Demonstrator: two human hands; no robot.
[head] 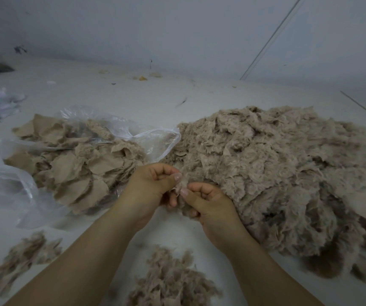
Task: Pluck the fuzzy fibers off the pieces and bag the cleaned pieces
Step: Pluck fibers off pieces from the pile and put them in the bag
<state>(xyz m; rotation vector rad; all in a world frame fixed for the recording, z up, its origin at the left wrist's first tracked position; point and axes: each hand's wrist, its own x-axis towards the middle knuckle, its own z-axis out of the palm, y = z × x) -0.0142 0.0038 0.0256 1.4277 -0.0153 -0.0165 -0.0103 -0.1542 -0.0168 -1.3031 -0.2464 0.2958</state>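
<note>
Pieces of fuzzy tan fabric lie in a big heap (277, 173) on the right of the white table (133, 100), and one piece (183, 198) from its near edge is held between both hands just in front of the heap. Left hand (153, 186) has its fingers curled, thumb tip pressed toward the forefinger, pinching the fuzzy edge of the piece from the left; right hand (206, 199) has its fingers curled too, thumb on top, gripping the same piece from the right. Holding it from two sides likely lets one hand steady the fabric while the other pulls fibers loose; which hand does the pulling I cannot tell. A clear plastic bag (151, 138) lies open on the left, its mouth turned toward the heap, with cleaned, flatter pieces (73, 164) inside and spilling at its mouth. That placement seems practical: a finished piece only has to go a short way left. Plucked fluff sits in loose clumps near the person, one (171, 281) between the forearms and another (23, 257) at lower left, probably dropped where the hands work so it stays apart from both piles. Judging by the heap's size against the bag's contents, much plucking remains.
</note>
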